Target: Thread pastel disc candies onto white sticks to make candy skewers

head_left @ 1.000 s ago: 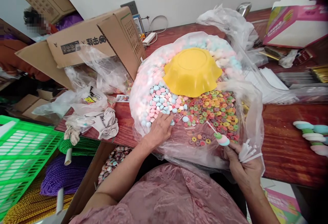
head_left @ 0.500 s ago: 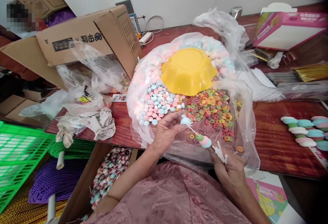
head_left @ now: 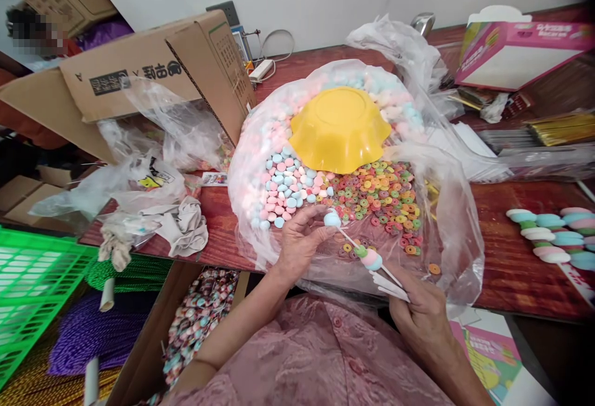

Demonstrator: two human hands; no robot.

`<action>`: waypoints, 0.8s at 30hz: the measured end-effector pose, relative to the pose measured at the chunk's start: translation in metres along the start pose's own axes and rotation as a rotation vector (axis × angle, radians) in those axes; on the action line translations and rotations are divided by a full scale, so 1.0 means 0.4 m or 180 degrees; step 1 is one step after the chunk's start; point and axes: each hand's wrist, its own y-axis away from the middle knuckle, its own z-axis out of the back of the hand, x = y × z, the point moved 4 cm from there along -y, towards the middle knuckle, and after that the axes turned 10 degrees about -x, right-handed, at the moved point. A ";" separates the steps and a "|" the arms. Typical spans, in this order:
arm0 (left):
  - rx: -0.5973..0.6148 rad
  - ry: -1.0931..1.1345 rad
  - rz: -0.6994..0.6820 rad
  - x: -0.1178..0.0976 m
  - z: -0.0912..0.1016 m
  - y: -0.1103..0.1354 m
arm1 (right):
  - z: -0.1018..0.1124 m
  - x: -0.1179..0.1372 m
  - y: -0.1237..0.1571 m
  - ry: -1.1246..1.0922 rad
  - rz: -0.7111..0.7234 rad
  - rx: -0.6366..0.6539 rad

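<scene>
Between the thumb and fingers of my left hand [head_left: 300, 242] is a pale blue candy [head_left: 331, 218], at the upper tip of a thin white stick. Further down that stick sit a green gummy ring [head_left: 361, 251] and a pink and blue candy [head_left: 372, 260]. My right hand [head_left: 418, 307] grips the stick's lower end together with several bare white sticks [head_left: 389, 286]. Just beyond my hands lie pink, blue and white candies [head_left: 284, 186] and colourful gummy rings [head_left: 379, 198] on a clear plastic bag [head_left: 320, 276].
An upturned yellow bowl [head_left: 341, 130] rests on the candies. Finished candy skewers [head_left: 553, 235] lie at the right. A cardboard box [head_left: 144, 74] and crumpled cloth [head_left: 186, 226] are at the left. A green basket [head_left: 41, 294] stands below the table [head_left: 497, 238]. Another person is at the far left.
My right hand has shifted slightly down and right, and the bare sticks in it now lie flatter, fanned to the left. More of the skewer's lower end shows. My left hand barely moved.
</scene>
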 end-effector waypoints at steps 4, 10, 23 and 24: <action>0.0022 -0.0318 -0.0343 -0.007 0.001 0.004 | 0.006 0.005 0.001 0.0049 0.0155 0.0016; 0.0172 -0.1108 -0.1807 -0.048 -0.003 0.015 | -0.002 0.012 0.006 0.0123 -0.0146 0.0288; 0.0826 -0.1914 -0.3079 -0.092 -0.042 0.046 | -0.035 0.060 -0.022 -0.0482 -0.0463 0.0433; 0.0905 -0.1971 -0.3095 -0.093 -0.043 0.045 | -0.033 0.052 -0.020 -0.0459 -0.0490 0.0434</action>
